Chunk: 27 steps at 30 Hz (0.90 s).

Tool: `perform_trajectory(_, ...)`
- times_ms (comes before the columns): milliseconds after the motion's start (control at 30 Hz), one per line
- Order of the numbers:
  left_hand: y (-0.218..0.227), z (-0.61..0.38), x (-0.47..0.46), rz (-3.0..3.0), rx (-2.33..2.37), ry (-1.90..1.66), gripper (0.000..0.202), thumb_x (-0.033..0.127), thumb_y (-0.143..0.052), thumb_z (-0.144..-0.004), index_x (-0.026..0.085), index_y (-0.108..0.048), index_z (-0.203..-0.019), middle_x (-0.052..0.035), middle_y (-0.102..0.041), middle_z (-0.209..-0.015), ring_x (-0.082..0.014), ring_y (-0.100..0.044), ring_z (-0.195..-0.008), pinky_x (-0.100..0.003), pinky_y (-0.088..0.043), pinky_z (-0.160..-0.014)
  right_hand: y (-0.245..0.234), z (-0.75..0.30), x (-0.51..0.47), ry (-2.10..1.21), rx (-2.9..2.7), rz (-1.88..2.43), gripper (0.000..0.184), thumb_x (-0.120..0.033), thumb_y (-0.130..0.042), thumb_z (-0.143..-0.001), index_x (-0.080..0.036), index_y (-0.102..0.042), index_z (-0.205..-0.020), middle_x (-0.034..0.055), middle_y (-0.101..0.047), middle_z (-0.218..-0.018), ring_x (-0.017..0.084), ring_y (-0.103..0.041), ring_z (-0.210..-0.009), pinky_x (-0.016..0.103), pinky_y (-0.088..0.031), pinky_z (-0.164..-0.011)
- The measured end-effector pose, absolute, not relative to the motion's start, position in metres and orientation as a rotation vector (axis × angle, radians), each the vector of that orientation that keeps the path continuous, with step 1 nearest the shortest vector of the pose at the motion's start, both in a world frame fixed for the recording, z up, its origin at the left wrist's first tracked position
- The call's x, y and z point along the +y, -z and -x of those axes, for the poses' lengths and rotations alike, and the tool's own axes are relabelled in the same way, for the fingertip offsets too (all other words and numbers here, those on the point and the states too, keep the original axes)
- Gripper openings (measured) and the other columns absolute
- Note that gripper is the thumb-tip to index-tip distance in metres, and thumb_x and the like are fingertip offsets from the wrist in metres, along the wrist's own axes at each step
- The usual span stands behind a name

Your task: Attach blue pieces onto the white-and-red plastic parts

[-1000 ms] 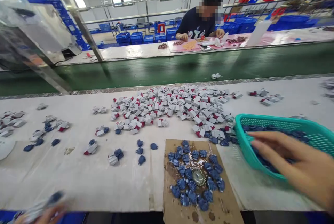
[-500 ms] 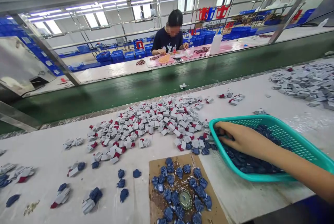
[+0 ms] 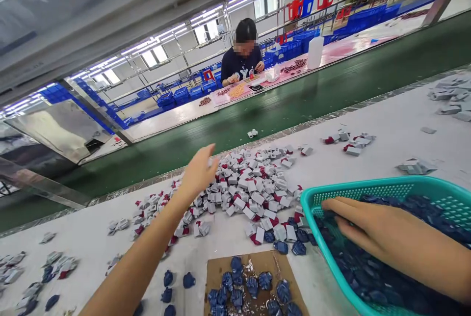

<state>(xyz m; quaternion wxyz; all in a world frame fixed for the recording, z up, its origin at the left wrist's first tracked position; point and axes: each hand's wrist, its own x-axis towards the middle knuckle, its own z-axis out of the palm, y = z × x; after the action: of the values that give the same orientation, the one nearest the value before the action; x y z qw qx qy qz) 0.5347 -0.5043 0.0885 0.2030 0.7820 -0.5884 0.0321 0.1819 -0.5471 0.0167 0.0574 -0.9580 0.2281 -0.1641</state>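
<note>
My left hand (image 3: 200, 171) reaches over the far edge of a pile of grey-and-red plastic pieces (image 3: 253, 183), near the green belt. Its fingers are stretched out and apart; I make out nothing held. Within a teal basket (image 3: 309, 210) at the right, my right hand (image 3: 375, 227) lies above many small navy parts (image 3: 368, 267). Its thumb and fingers are apart, with fingertips near the basket's left wall. Navy fist-shaped parts (image 3: 252, 286) sit on a brown cardboard sheet (image 3: 294, 276) in front of me.
A grey-white piece (image 3: 252, 133) lies on the green belt (image 3: 176, 144). Across it a co-worker (image 3: 243, 56) sits near a white bottle (image 3: 315, 52). Small clusters of grey pieces (image 3: 61, 264) and loose navy parts (image 3: 189, 280) dot the white table.
My left arm has come into view and extends over the pile toward the belt. My right hand stays in the basket. The view has tilted and shifted, so the basket appears larger.
</note>
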Motion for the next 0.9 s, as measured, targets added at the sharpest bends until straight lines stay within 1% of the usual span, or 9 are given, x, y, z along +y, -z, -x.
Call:
perform_trajectory(67,-0.083,-0.529,-0.555,-2.235,-1.715,-0.034,0.036,0.029,-0.061,-0.094,0.018,-0.056,-0.128,-0.012,-0.056,-0.135,-0.0281,-0.057,-0.119,-0.052,-0.049,-0.1,-0.008,-0.171,-0.544,0.608,0.718,2.944,0.022,-0.02,-0.038,-0.095,-0.025,-0.058,-0.104,0.0041,-0.071,-0.099,0.022,-0.071,-0.076,0.03,-0.052,-0.049)
perform_trajectory(200,-0.068,-0.516,-0.645,-2.311,-1.799,0.086,0.036,0.031,-0.061,-0.094,0.016,-0.057,-0.127,-0.0111,-0.058,-0.13,-0.0277,-0.06,-0.113,-0.05,-0.053,-0.094,0.013,-0.158,-0.536,0.815,0.706,3.107,0.026,-0.02,-0.036,-0.093,-0.024,-0.06,-0.103,0.0058,-0.072,-0.101,0.023,-0.072,-0.084,0.035,-0.063,-0.068)
perform_trajectory(333,-0.058,-0.513,-0.678,-2.394,-1.815,0.191,0.033,0.033,-0.061,-0.094,0.014,-0.06,-0.121,-0.0097,-0.062,-0.122,-0.0252,-0.063,-0.105,-0.045,-0.056,-0.089,0.014,-0.158,-0.54,0.891,0.541,3.171,0.033,-0.013,-0.034,-0.091,-0.024,-0.065,-0.087,0.0024,-0.074,-0.089,0.021,-0.073,-0.07,0.032,-0.062,-0.055)
perform_trajectory(400,-0.057,-0.518,-0.679,-2.449,-1.794,0.229,0.031,0.032,-0.062,-0.094,0.016,-0.06,-0.12,-0.0098,-0.063,-0.12,-0.0236,-0.064,-0.102,-0.044,-0.056,-0.087,0.009,-0.158,-0.543,0.927,0.453,3.186,0.036,-0.008,-0.034,-0.089,-0.023,-0.067,-0.087,0.0018,-0.074,-0.087,0.02,-0.073,-0.068,0.03,-0.061,-0.053)
perform_trajectory(500,-0.057,-0.527,-0.673,-2.496,-1.734,0.249,0.029,0.031,-0.063,-0.093,0.016,-0.061,-0.118,-0.0095,-0.064,-0.117,-0.0228,-0.065,-0.1,-0.044,-0.057,-0.086,0.001,-0.16,-0.546,0.983,0.458,3.159,0.037,-0.003,-0.034,-0.084,-0.018,-0.067,-0.09,0.0039,-0.074,-0.083,0.019,-0.072,-0.064,0.027,-0.06,-0.051)
perform_trajectory(633,-0.063,-0.533,-0.649,-2.404,-1.625,0.19,0.032,0.031,-0.063,-0.093,0.015,-0.059,-0.12,-0.0098,-0.063,-0.118,-0.0243,-0.064,-0.104,-0.046,-0.055,-0.089,-0.005,-0.166,-0.55,0.875,0.459,3.125,0.042,0.002,-0.035,-0.073,-0.016,-0.069,-0.091,0.0051,-0.072,-0.076,0.017,-0.069,-0.054,0.024,-0.053,-0.042)
perform_trajectory(700,-0.071,-0.534,-0.627,-2.295,-1.587,0.18,0.03,0.03,-0.064,-0.092,0.015,-0.061,-0.118,-0.0092,-0.065,-0.116,-0.0241,-0.064,-0.104,-0.047,-0.054,-0.091,-0.008,-0.166,-0.552,0.763,0.413,3.109,0.043,0.002,-0.035,-0.074,-0.018,-0.07,-0.09,0.0046,-0.071,-0.077,0.017,-0.067,-0.052,0.025,-0.052,-0.041)
perform_trajectory(833,-0.095,-0.538,-0.55,-2.062,-1.452,0.203,0.025,0.026,-0.07,-0.085,0.016,-0.066,-0.107,-0.0056,-0.069,-0.1,-0.0208,-0.066,-0.093,-0.042,-0.054,-0.091,-0.019,-0.157,-0.547,0.532,0.583,2.798,0.03,-0.015,-0.039,-0.09,-0.025,-0.068,-0.088,0.0011,-0.066,-0.077,0.016,-0.065,-0.057,0.023,-0.052,-0.049)
perform_trajectory(900,-0.103,-0.538,-0.495,-1.972,-1.317,0.235,0.031,0.031,-0.071,-0.081,0.015,-0.066,-0.107,-0.0048,-0.069,-0.093,-0.0204,-0.067,-0.086,-0.035,-0.058,-0.079,-0.027,-0.151,-0.536,0.486,0.708,2.621,0.021,-0.027,-0.045,-0.093,-0.027,-0.066,-0.091,-0.0008,-0.064,-0.075,0.014,-0.062,-0.054,0.021,-0.05,-0.05)
